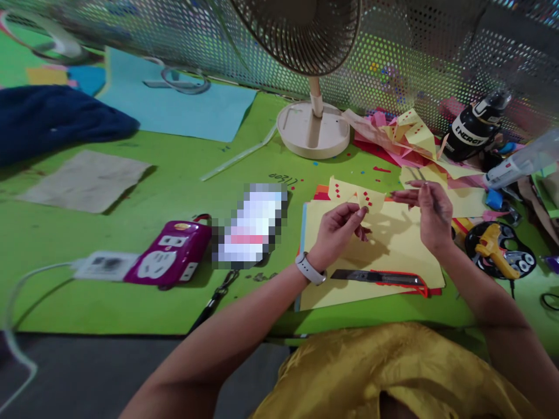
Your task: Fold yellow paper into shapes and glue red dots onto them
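My left hand (338, 233) is closed, thumb and fingers pinching a small piece of yellow paper (376, 201) dotted with small red diamond shapes. To the right, my right hand (432, 212) has its fingertips pointing toward that paper, a little apart from it. A slim grey pair of tweezers (437, 208) lies along the right palm, tips upward, partly hidden by the thumb. Below both hands, stacked yellow sheets (323, 294) lie on the table. On them rests a red-edged utility knife (378, 277), under my left wrist's right side.
A beige fan (312, 145) stands behind the hands. Crumpled paper scraps (406, 137), a black bottle (469, 131) and a glue gun (498, 250) crowd the right. A phone (253, 224), purple power socket (174, 256) and blue sheet (209, 113) lie left on the green table (109, 314).
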Tool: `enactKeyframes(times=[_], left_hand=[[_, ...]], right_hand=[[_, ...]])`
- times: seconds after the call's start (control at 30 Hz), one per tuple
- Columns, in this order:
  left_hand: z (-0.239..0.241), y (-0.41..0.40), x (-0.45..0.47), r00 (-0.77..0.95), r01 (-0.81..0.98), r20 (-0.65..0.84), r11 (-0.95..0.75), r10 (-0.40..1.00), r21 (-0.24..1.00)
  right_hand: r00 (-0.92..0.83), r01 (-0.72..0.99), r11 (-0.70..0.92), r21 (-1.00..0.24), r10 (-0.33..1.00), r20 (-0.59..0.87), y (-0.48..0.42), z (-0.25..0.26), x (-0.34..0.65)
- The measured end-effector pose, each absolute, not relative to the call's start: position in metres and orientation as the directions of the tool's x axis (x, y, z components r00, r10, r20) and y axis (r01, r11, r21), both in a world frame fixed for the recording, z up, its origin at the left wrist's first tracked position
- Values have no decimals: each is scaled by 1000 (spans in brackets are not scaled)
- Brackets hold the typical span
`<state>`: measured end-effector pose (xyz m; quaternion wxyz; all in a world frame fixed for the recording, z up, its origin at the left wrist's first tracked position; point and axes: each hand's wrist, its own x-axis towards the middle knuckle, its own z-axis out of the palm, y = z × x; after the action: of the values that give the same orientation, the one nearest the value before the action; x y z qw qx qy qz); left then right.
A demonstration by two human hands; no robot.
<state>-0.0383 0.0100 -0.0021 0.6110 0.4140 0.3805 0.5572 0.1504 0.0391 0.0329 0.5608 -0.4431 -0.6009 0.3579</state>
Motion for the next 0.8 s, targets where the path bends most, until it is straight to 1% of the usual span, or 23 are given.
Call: enactKeyframes(times=[0.13, 0.2, 0.27, 0.43, 0.6, 0.8], left_hand=[[-2, 8, -37, 149, -338, 1, 50, 989, 940], [-1, 8, -38, 158, -329, 5, 48, 987, 943], [1, 8, -38, 154, -331, 0, 51, 988, 942], [1, 9, -38, 154, -361, -53, 106, 987, 927], [-3, 10, -36, 173, -380, -42, 106, 984, 919], [-3, 10, -36, 172, -383, -41, 105, 984, 918]], right_hand=[[-184, 334, 462, -821, 887, 424, 38, 38, 152], [-213, 378, 462, -802, 887, 411, 37, 36, 151], [-197, 382, 441, -812, 897, 395, 36, 33, 150], [-190, 321, 404, -857, 913, 360, 35, 25, 147], [-222, 302, 386, -871, 918, 330, 35, 22, 145], [-234, 309, 396, -865, 913, 335, 34, 20, 145]])
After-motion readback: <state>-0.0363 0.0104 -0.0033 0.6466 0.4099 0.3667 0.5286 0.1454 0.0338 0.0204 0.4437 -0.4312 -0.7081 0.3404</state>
